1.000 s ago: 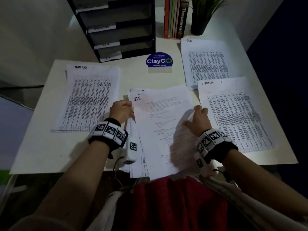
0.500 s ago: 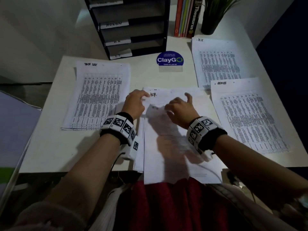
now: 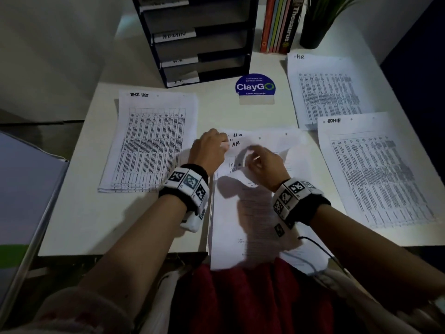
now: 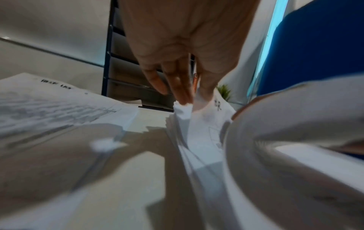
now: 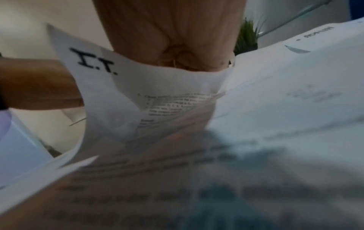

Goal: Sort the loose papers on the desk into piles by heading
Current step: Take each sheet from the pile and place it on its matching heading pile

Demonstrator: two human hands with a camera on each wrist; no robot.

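Observation:
A loose stack of papers (image 3: pixel 292 150) lies in the middle of the desk, its near end hanging over the front edge. My left hand (image 3: pixel 222 144) pinches the stack's far left corner (image 4: pixel 183 107), beside a sheet headed H.R. (image 4: pixel 217 105). My right hand (image 3: pixel 252 157) grips the top edge of the sheet headed I.T. (image 5: pixel 122 96) and curls it back toward me, baring the H.R. sheet (image 3: pixel 237 143) beneath. Sorted piles lie around: TASK LIST (image 3: pixel 149 141) at the left, H.R. (image 3: pixel 330 92) at the far right, ADMIN (image 3: pixel 380 169) at the near right.
A black tray rack (image 3: pixel 199 39) with labelled shelves stands at the back of the desk (image 3: pixel 96 225). A blue ClayGo sign (image 3: pixel 255 86) sits in front of it. Books (image 3: pixel 279 22) and a potted plant (image 3: pixel 313 37) stand at the back right.
My right hand left the I.T. sheet's right edge, took its top and rolled it back toward me, uncovering the H.R. heading. My left hand stayed at the stack's corner.

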